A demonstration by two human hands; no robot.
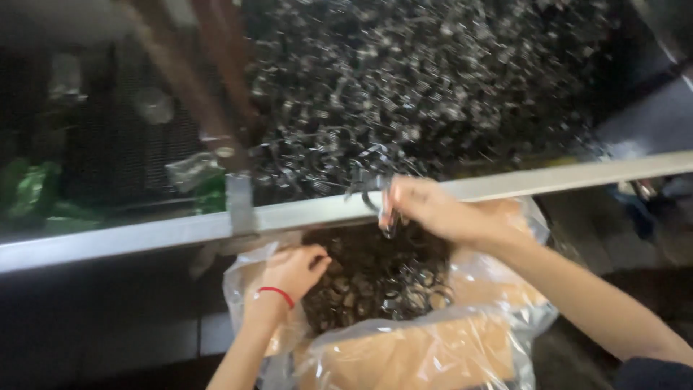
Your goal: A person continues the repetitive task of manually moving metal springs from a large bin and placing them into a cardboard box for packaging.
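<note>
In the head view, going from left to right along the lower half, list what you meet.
Green packets → metal clamp on the rail → left hand with red wristband → small metal rings in the lined box → right hand.

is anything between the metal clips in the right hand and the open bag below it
Nothing visible. The right hand pinches a few metal clips just past the steel rail, right above the bag's open mouth. The left hand grips the bag's edge, off to the side.
</note>
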